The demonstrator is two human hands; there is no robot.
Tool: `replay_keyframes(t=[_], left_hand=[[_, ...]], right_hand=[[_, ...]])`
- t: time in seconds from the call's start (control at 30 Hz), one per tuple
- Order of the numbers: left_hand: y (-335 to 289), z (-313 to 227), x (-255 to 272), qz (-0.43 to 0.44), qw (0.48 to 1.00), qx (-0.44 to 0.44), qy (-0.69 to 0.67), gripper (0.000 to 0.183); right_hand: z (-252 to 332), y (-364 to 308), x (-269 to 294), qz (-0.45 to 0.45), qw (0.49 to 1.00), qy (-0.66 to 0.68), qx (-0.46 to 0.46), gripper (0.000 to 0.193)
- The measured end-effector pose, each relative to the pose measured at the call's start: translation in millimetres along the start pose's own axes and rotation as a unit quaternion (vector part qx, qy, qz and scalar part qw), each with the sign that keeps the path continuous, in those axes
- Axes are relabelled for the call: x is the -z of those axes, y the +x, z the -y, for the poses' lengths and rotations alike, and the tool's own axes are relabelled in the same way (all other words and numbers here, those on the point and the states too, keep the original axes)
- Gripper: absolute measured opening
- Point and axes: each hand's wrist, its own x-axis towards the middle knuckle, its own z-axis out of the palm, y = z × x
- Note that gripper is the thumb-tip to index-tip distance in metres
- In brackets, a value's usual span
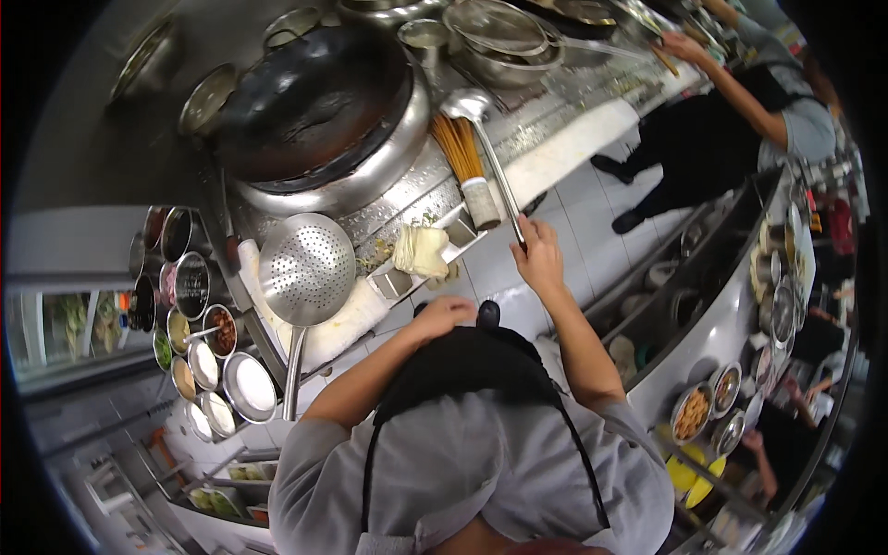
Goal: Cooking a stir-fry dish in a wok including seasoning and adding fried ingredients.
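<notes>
Right of the wok (305, 111), the ladle (496, 172) slants away from the right hand (540, 256) wrapped around its end, the left hand (442, 317) half-curled, seemingly empty

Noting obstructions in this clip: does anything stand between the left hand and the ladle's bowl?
Yes: in this view, the bamboo brush lies across the straight line from the left hand to the ladle's bowl. The right hand holds the handle.

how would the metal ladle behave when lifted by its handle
The ladle is probably stiff, given its straight metal handle. Held near that handle's end by the right hand, it may feel bowl-heavy, since the bowl sits opposite.
</notes>
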Motion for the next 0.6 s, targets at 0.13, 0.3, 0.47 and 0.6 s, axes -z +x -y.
replay_keyframes(t=[0.13, 0.3, 0.47, 0.6], left_hand=[[30.2, 16.6, -1.2, -0.342, 0.895, 0.215, -0.187, 0.066], [39.4, 17.6, 2.8, -0.143, 0.941, 0.090, -0.292, 0.047], [17.4, -5.3, -3.1, -0.084, 0.978, 0.157, -0.113, 0.033], [7.9, -31.1, 6.3, 0.058, 0.944, 0.249, 0.211, 0.036]], right_hand=[[26.1, -39.2, -5.3, 0.081, 0.992, 0.096, 0.002, 0.036], [13.0, -78.8, -92.1, 0.017, 0.990, 0.136, -0.029, 0.034], [6.2, -105.5, -88.2, 0.242, 0.926, 0.211, -0.199, 0.039], [4.7, -133.1, -69.6, 0.251, 0.935, 0.179, -0.176, 0.039]])
